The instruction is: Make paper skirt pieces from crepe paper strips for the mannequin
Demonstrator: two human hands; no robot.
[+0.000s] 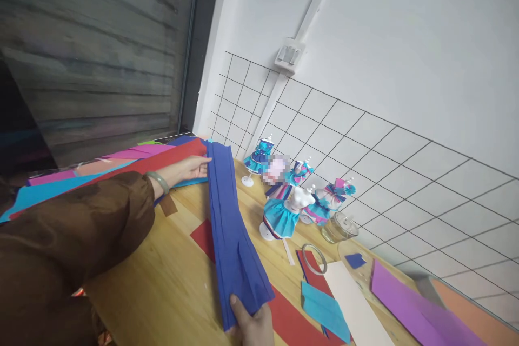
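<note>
A long strip of dark blue crepe paper (229, 221) hangs stretched over the table between my two hands, with creases running along its length. My left hand (192, 168), with a pale bangle (159, 183) at the wrist, pinches the strip's far end by its left edge. At the near end my right hand (253, 324) grips the strip, thumb on top and fingers hidden underneath. Right of the strip stands a small white dress form (300, 198) in a turquoise paper skirt (280, 217). Red paper (203, 239) shows partly beneath the strip.
Several more dressed miniature forms (259, 155) stand along the wire grid (348, 130). A glass jar (339, 227), a loose bangle (314, 258), a turquoise piece (325, 311) and purple paper (409, 297) lie to the right. Coloured sheets (133, 165) are piled at the left.
</note>
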